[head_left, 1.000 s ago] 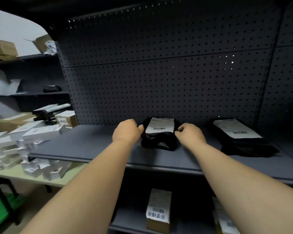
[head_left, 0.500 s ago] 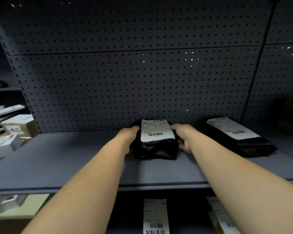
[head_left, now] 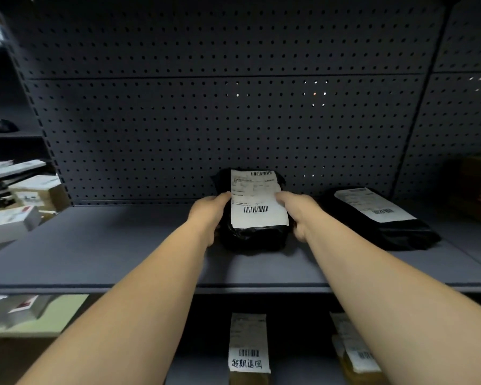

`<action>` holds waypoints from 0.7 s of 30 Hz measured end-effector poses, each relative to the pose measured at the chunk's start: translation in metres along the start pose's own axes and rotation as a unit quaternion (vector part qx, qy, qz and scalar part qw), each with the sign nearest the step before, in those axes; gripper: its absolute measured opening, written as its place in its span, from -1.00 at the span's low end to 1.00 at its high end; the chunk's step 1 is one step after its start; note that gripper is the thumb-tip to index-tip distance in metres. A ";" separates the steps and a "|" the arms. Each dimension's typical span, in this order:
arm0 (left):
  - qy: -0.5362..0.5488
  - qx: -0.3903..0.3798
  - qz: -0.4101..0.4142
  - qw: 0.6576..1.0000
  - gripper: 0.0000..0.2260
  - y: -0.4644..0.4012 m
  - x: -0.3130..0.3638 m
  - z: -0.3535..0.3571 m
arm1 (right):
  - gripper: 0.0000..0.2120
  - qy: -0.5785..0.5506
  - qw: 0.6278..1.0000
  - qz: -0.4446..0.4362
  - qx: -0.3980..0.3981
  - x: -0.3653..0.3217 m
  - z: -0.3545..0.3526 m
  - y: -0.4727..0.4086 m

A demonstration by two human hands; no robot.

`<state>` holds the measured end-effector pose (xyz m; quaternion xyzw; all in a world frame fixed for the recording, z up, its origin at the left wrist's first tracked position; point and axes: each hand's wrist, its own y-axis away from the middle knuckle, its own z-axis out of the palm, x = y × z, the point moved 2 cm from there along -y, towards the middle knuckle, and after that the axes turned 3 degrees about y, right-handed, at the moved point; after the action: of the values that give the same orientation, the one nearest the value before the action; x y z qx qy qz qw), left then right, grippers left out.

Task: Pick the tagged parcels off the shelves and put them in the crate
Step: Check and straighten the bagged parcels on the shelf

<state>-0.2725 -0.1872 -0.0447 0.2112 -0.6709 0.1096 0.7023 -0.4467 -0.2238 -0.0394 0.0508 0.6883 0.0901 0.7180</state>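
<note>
Black plastic wraps the parcel [head_left: 254, 234] you hold at the centre of the frame, with a white shipping label [head_left: 257, 202] across its top. Your left hand [head_left: 210, 215] grips its left side and your right hand [head_left: 297, 213] grips its right side, thumbs lying over the label's edges and fingers curled round the sides. Whether the parcel is lifted or resting on the grey shelf [head_left: 122, 254] you cannot tell; it sits just in front of the pegboard back panel [head_left: 233, 120].

At centre right of the frame, a second black parcel [head_left: 381, 220] with its own label lies flat on the same shelf, near your right hand but apart from it. At the bottom centre, on the shelf below, a brown box [head_left: 249, 348] carries a barcode label with handwritten characters, and another labelled package [head_left: 353, 354] shows beside it, partly behind your right forearm. White boxes [head_left: 9, 220] blur at the left edge.
</note>
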 end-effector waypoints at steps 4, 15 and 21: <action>0.043 -0.021 0.080 0.996 -0.74 0.022 0.003 -0.002 | -0.92 0.010 0.996 -0.093 0.010 -0.003 -0.006 0.017; 0.099 -0.023 0.231 0.968 -0.79 0.062 -0.002 0.009 | -0.88 -0.036 0.977 -0.209 0.018 0.005 -0.033 0.050; 0.118 -0.028 0.255 0.959 -0.76 0.071 -0.010 0.019 | -0.83 -0.050 0.971 -0.234 0.016 0.007 -0.045 0.056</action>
<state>-0.3210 -0.1317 -0.0439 -0.0011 -0.6180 0.2897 0.7308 -0.4943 -0.1695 -0.0374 -0.0962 0.6452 -0.0944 0.7520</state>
